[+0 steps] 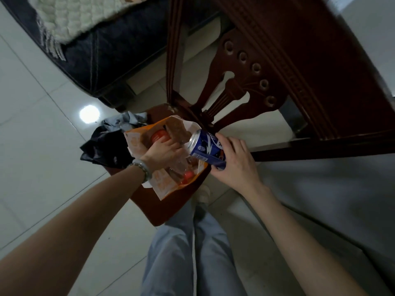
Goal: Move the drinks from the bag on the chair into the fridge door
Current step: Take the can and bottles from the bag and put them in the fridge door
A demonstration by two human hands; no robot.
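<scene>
Glossy metal can (pixel 206 149) — matt paper bag (pixel 162 185) — polished carved wooden chair (pixel 252 86)

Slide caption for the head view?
Right hand holds a blue can while left hand reaches into the orange bag on the chair.

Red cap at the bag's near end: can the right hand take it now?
Probably not: the right hand is full, its fingers wrapped round the blue can. The red cap itself lies uncovered in the open bag, near the left hand.
</scene>
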